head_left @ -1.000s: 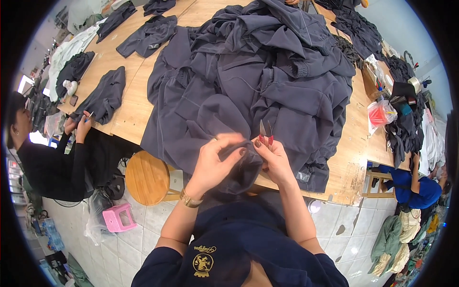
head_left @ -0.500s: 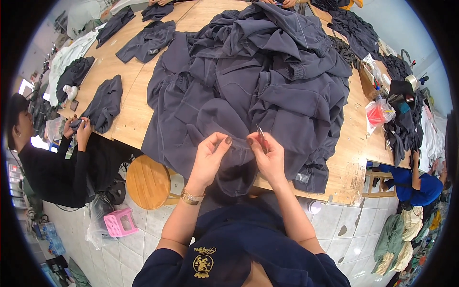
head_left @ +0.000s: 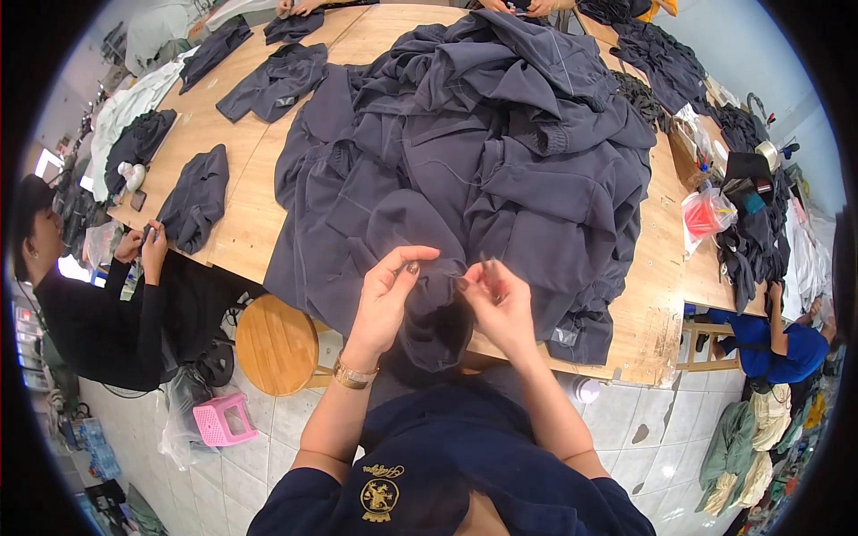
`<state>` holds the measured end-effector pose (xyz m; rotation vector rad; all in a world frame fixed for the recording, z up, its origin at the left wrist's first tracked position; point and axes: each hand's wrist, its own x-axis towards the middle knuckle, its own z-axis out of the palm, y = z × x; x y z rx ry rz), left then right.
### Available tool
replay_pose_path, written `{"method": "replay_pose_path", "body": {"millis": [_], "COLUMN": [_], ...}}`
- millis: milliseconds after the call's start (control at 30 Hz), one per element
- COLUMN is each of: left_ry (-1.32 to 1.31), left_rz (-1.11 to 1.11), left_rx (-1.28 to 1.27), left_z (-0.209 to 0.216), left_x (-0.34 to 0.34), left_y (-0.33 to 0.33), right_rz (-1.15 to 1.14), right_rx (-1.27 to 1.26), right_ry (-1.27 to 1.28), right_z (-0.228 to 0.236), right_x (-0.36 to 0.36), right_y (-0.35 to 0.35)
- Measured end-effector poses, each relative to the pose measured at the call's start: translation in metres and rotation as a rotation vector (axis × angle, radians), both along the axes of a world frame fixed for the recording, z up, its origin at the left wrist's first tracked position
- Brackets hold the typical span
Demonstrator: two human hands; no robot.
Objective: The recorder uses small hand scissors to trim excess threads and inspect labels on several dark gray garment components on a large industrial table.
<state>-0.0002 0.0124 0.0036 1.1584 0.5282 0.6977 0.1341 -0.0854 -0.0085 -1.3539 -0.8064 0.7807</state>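
Observation:
A big heap of dark grey garments covers the front of the wooden table. At its near edge one garment's gathered end hangs over the table edge between my hands. My left hand pinches this cloth with thumb and index finger. My right hand is closed beside it, with the thread snips in its fingers; their blades are blurred and their handle is mostly hidden. Right thumb and fingertips are close to the cloth, where a fine pale thread seems to run.
To the left, a person in black handles a dark garment at the table. A round wooden stool and a pink plastic stool stand below. At right are a red-filled plastic bag and a person in blue.
My right hand has turned, and the red-handled snips, plain before, are now blurred and mostly covered. My left fingers have spread slightly. The cloth between my hands has shifted.

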Motion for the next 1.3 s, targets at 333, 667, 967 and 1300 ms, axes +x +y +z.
{"method": "replay_pose_path", "body": {"millis": [333,667,967,1300], "left_ry": [0.013,0.076,0.11,0.299], "left_rz": [-0.046,-0.062,-0.097,-0.158], "left_rx": [0.014,0.123,0.117,0.4], "left_z": [0.002,-0.001,0.008,0.021], "left_x": [0.001,0.0,-0.001,0.003], "left_y": [0.002,0.0,0.001,0.005], "right_rz": [0.031,0.067,0.051,0.06], "right_rx": [0.039,-0.019,-0.086,-0.07], "right_ry": [-0.282,0.106,-0.028,-0.104], "right_z": [0.005,0.003,0.021,0.035], "right_x": [0.004,0.013,0.016,0.014], "right_y": [0.002,0.006,0.01,0.01]}}
